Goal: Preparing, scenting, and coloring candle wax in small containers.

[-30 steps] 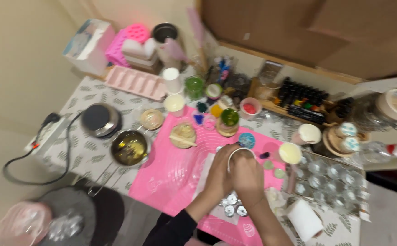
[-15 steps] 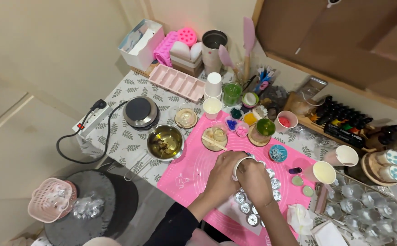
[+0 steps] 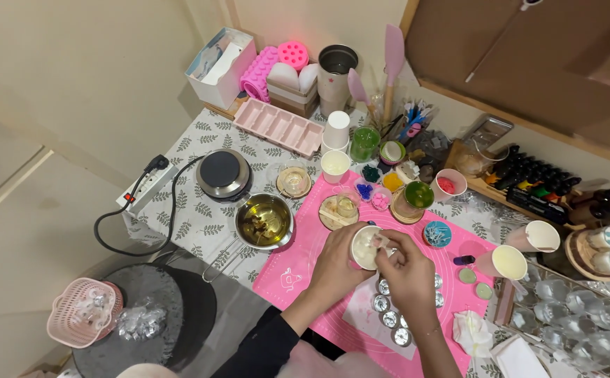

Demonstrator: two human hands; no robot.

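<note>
My left hand [image 3: 338, 264] grips a small white cup [image 3: 365, 247] of pale wax over the pink silicone mat [image 3: 298, 269]. My right hand [image 3: 406, 269] pinches a small thin piece at the cup's rim, fingers closed on it. Just below my hands, several small round metal tins [image 3: 390, 318] sit on a white sheet on the mat. A metal saucepan [image 3: 264, 222] with yellowish liquid stands left of my hands.
A black hot plate [image 3: 222, 173] sits left of the pan, its cord running to a power strip [image 3: 141, 187]. Cups, dye dishes, a pink tray mould [image 3: 280, 127], spatulas and bottles crowd the back. Glass jars [image 3: 574, 318] fill the right. A pink basket [image 3: 84, 311] rests on a dark stool.
The view has shifted, so the table sits further right and lower in frame. My hands have stayed together over the mat, holding the cup above the tins.
</note>
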